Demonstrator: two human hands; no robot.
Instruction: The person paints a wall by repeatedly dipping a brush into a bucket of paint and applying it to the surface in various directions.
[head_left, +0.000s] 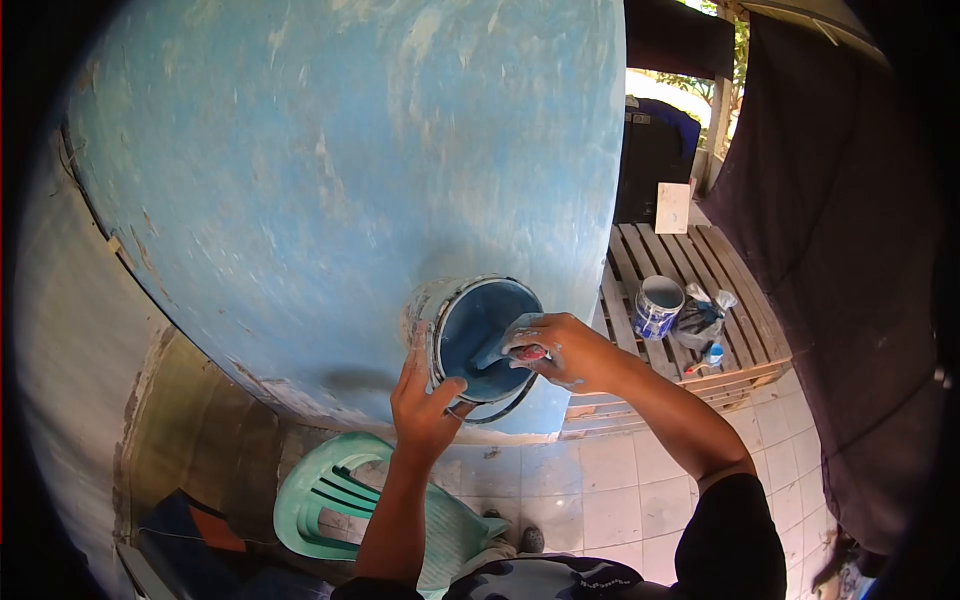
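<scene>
My left hand point(425, 400) grips the rim of a paint bucket point(470, 335) filled with blue paint, holding it up in front of a blue-painted wall point(350, 180). My right hand point(560, 350), smeared with paint, holds a brush with a red handle point(530, 352) dipped into the bucket; the bristles are hidden in the paint. The bucket's wire handle hangs below its rim.
A green plastic chair point(330, 495) stands on the tiled floor point(620, 500) below me. A wooden pallet point(700, 290) at right carries a second paint can point(657, 305) and a plastic bag. A dark cloth point(830, 250) hangs at far right.
</scene>
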